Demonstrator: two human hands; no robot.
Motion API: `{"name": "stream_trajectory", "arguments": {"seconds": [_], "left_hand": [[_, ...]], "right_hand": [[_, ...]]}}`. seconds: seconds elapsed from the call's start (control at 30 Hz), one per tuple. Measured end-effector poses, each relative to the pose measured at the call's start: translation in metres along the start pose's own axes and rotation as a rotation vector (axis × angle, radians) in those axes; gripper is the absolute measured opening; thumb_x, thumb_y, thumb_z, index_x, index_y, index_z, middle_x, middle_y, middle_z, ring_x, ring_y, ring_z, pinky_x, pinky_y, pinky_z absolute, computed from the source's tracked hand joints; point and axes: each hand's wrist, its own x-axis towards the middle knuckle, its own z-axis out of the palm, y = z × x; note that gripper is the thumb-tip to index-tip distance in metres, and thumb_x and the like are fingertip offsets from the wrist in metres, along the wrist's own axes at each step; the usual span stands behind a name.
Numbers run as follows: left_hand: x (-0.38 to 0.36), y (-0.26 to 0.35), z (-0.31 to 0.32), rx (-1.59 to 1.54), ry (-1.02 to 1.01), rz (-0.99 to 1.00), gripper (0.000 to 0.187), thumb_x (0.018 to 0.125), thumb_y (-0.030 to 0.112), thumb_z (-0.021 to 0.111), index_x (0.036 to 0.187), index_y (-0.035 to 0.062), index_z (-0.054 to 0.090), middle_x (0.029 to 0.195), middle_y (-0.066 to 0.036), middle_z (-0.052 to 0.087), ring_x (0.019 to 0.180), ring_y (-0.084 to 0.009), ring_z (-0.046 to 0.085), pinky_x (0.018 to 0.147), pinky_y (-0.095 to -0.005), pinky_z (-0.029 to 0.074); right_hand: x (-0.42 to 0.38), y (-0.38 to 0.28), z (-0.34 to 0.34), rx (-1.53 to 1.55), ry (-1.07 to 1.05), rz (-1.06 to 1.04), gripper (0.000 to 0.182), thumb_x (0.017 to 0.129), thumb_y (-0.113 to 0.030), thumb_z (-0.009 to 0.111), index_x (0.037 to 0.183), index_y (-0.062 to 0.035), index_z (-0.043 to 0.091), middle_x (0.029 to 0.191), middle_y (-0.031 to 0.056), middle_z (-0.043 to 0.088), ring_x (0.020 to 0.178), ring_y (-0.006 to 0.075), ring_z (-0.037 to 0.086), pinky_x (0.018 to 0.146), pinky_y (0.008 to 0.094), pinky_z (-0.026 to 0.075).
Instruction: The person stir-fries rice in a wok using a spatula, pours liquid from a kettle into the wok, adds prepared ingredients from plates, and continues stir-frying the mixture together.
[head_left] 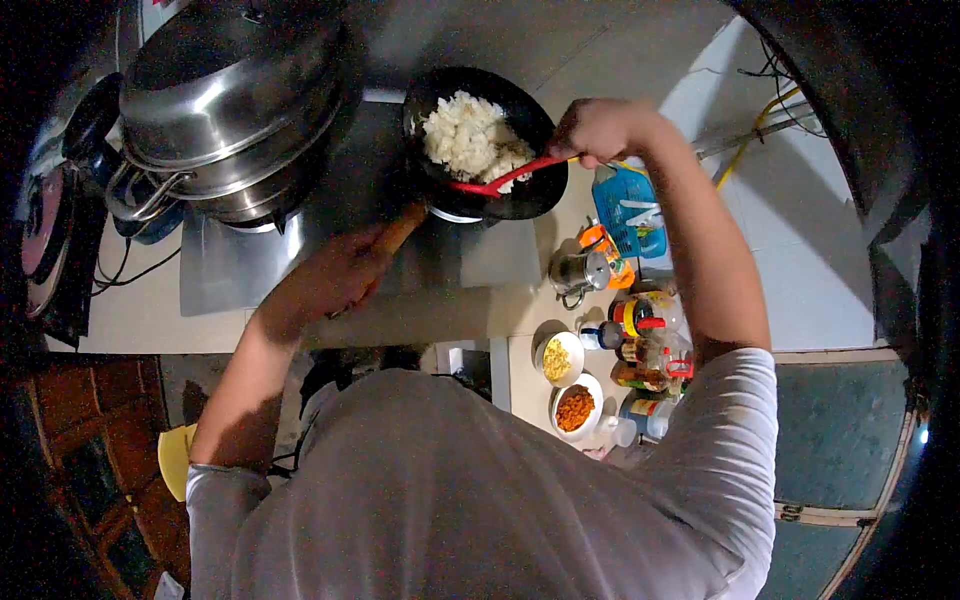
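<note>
A black wok sits on the stove, tilted a little toward the right. White food that looks like clumped rice fills its middle. My left hand is closed around the wok's wooden handle. From the right, my right hand reaches over the rim, gripping a red spatula. The spatula's head rests in the wok at the near edge of the white food. The fingertips of my left hand are partly in shadow.
A large steel steamer pot stands left of the wok. On the right counter are a blue basket, a steel pot, several bottles and jars, a bowl of yellow bits and a plate of orange-brown food.
</note>
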Motion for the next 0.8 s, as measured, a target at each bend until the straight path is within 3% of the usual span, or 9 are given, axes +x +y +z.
{"name": "stream_trajectory", "arguments": {"seconds": [0.1,0.23,0.33,0.5,0.6,0.63,0.67,0.73,0.8], "left_hand": [[-0.003,0.003,0.004,0.007,-0.014,-0.049,0.028,0.101,0.033,0.046,0.113,0.0081,0.055,0.062,0.0,0.054,0.05,-0.0102,0.048,0.045,-0.0292,0.039],[-0.024,0.03,0.0,0.007,0.036,-0.008,0.03,0.101,0.035,0.047,0.112,0.0085,0.055,0.062,0.0,0.054,0.05,-0.0096,0.049,0.045,-0.0286,0.04],[-0.011,0.015,0.002,0.023,0.029,-0.033,0.03,0.101,0.036,0.047,0.111,0.0088,0.055,0.064,0.001,0.055,0.052,-0.0092,0.051,0.046,-0.0281,0.041],[-0.004,-0.007,0.003,-0.085,0.042,-0.015,0.028,0.1,0.034,0.049,0.111,0.0088,0.056,0.069,0.0,0.057,0.054,-0.0093,0.053,0.046,-0.0278,0.041],[0.0,-0.009,0.006,-0.081,0.036,-0.03,0.026,0.1,0.032,0.05,0.11,0.0085,0.056,0.071,-0.001,0.057,0.055,-0.0098,0.053,0.047,-0.0279,0.042],[-0.007,0.001,0.004,-0.072,0.038,-0.06,0.026,0.099,0.031,0.051,0.11,0.0085,0.056,0.071,-0.001,0.057,0.055,-0.01,0.053,0.047,-0.028,0.042],[-0.005,-0.002,0.004,-0.072,0.041,-0.074,0.026,0.099,0.031,0.051,0.11,0.0084,0.056,0.071,-0.001,0.057,0.055,-0.0101,0.053,0.047,-0.0281,0.042],[0.006,-0.017,0.005,-0.057,0.052,-0.017,0.025,0.098,0.03,0.051,0.11,0.0084,0.056,0.071,-0.001,0.057,0.055,-0.0102,0.053,0.047,-0.0282,0.042],[0.014,-0.03,0.008,-0.033,0.047,0.054,0.025,0.098,0.03,0.052,0.11,0.0084,0.056,0.07,-0.001,0.057,0.055,-0.0102,0.053,0.047,-0.0283,0.042]], "right_hand": [[0.014,-0.029,0.002,0.041,-0.147,0.535,0.016,0.087,-0.019,0.06,0.092,-0.0044,0.065,0.071,0.0098,0.062,0.058,0.0229,0.057,0.059,0.038,0.047],[0.009,0.016,0.002,-0.401,-0.063,-0.242,0.027,0.072,-0.016,0.07,0.097,-0.0053,0.064,0.085,0.0188,0.066,0.077,0.0403,0.063,0.067,0.0475,0.053],[0.042,-0.001,0.012,-0.344,-0.228,0.295,0.031,0.071,-0.011,0.069,0.102,-0.009,0.064,0.091,0.0173,0.065,0.085,0.0403,0.063,0.074,0.0473,0.053],[0.018,0.023,0.012,-0.427,-0.044,-0.207,0.035,0.072,-0.01,0.071,0.106,-0.0096,0.066,0.087,0.0176,0.068,0.079,0.0416,0.065,0.068,0.0498,0.053],[0.041,0.023,0.023,-0.495,-0.13,0.051,0.033,0.07,-0.009,0.07,0.103,-0.0101,0.066,0.086,0.0169,0.066,0.08,0.042,0.064,0.069,0.0497,0.052],[0.022,-0.007,0.004,-0.15,-0.061,0.363,0.028,0.072,-0.012,0.069,0.099,-0.0091,0.067,0.086,0.0171,0.066,0.08,0.0416,0.064,0.068,0.0495,0.051],[0.014,-0.001,0.006,-0.149,-0.065,0.36,0.028,0.072,-0.012,0.069,0.099,-0.0091,0.067,0.086,0.0171,0.066,0.08,0.0416,0.064,0.068,0.0495,0.051],[-0.006,0.02,0.006,-0.262,-0.034,-0.21,0.031,0.074,-0.014,0.068,0.105,-0.0123,0.068,0.09,0.0171,0.068,0.079,0.0406,0.064,0.067,0.0487,0.051],[0.015,0.012,0.027,-0.392,-0.061,-0.066,0.032,0.074,-0.012,0.069,0.106,-0.0124,0.068,0.091,0.0159,0.068,0.078,0.0396,0.064,0.066,0.0484,0.051]]}}
